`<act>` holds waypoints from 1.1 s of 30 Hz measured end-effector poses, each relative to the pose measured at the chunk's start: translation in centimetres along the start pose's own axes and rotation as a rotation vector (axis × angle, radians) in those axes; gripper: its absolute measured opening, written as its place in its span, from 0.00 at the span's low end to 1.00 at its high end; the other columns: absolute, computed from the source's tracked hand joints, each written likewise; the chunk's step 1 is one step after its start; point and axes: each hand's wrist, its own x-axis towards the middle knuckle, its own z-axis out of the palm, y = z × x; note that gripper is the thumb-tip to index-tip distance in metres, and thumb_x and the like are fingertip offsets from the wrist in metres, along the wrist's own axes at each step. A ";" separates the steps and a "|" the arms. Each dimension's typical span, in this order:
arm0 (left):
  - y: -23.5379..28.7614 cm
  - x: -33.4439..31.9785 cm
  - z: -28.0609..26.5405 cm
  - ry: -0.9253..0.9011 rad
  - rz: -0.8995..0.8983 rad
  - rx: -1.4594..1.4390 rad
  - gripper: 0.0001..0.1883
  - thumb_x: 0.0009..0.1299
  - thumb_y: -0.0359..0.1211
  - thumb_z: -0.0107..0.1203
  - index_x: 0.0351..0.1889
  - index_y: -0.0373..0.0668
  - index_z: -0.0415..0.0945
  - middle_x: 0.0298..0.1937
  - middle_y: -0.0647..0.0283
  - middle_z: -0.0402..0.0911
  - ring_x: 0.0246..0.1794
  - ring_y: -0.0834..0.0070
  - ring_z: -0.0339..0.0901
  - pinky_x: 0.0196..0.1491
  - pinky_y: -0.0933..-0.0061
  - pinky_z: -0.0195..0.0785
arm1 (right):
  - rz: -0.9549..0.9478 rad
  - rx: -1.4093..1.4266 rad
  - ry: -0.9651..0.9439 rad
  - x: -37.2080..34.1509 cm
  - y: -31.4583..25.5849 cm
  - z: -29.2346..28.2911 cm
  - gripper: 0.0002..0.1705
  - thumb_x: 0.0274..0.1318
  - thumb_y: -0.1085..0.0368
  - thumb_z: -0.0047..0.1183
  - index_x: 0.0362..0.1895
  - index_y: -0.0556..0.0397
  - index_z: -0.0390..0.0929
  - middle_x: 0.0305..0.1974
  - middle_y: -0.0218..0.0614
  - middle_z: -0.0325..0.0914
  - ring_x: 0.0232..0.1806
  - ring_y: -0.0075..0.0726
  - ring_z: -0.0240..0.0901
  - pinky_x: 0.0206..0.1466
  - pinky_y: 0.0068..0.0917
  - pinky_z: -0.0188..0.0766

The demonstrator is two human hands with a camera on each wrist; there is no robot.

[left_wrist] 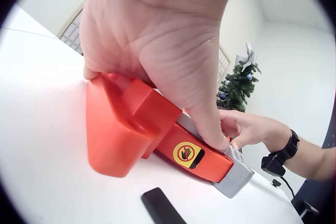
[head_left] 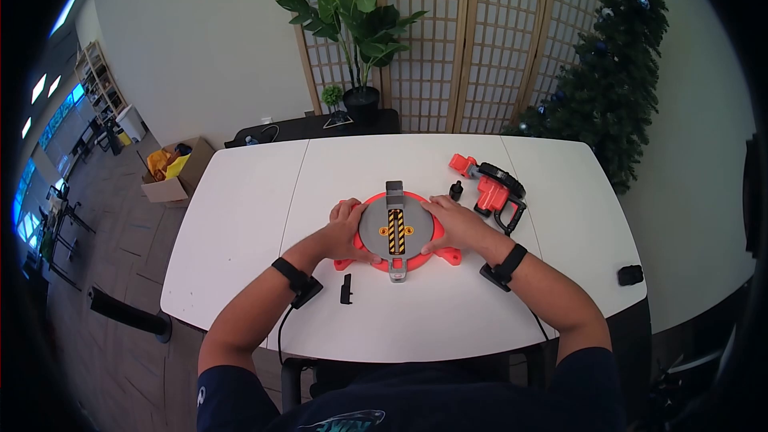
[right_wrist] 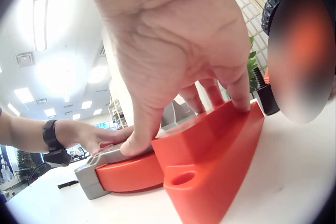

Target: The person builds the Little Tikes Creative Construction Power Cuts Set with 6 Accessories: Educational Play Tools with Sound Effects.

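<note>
A round toy base in orange-red plastic lies on the white table, with a grey disc and a black-and-yellow striped strip on top. My left hand holds its left side, thumb on the front part and fingers around the far edge. Opposite it, my right hand grips the right side the same way. In the left wrist view a no-hand sticker shows on the base's front. A screw hole pierces the red foot in the right wrist view.
Behind my right hand lie a red-and-black toy saw and a black threaded bolt. Near my left wrist is a flat black piece. A small black object sits at the table's right edge. Cables run from both wrist cameras.
</note>
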 end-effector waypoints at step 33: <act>0.0 0.1 0.6 0.009 -0.010 0.078 0.74 0.40 0.62 0.79 0.79 0.40 0.45 0.76 0.43 0.47 0.80 0.38 0.35 0.77 0.44 0.51 | -0.017 0.015 0.019 -0.5 0.4 0.8 0.63 0.38 0.39 0.75 0.75 0.55 0.59 0.72 0.57 0.56 0.75 0.56 0.55 0.74 0.41 0.61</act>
